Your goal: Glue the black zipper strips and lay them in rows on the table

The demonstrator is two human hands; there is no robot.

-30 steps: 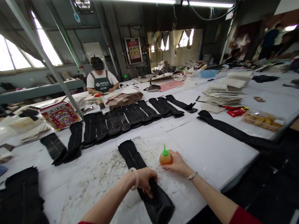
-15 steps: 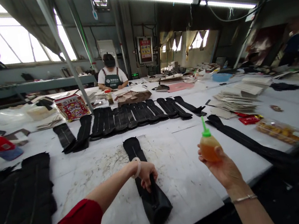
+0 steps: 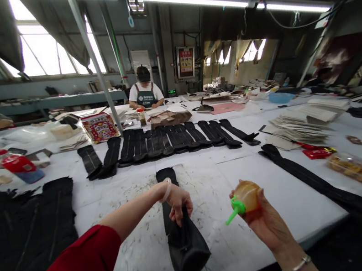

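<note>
A long black fabric piece (image 3: 184, 246) lies on the white table (image 3: 259, 187) in front of me. My left hand (image 3: 179, 201) is closed on it near its middle, pinching the material. My right hand (image 3: 264, 218) holds a small orange squeeze bottle (image 3: 247, 197) with a green nozzle, lifted above the table and tipped so the nozzle points down and left toward the fabric piece.
A row of several black pieces (image 3: 168, 140) lies further back, a black pile (image 3: 20, 236) at left, a long black strip (image 3: 314, 182) at right. Stacked paper (image 3: 300, 122), a snack tray (image 3: 360, 168) and a red bottle (image 3: 15, 164) are nearby. A person (image 3: 145, 93) sits across the table.
My right hand lifted the orange bottle off the table, then tilted it from upright to nozzle-down and brought it left toward the fabric. My left hand kept its grip.
</note>
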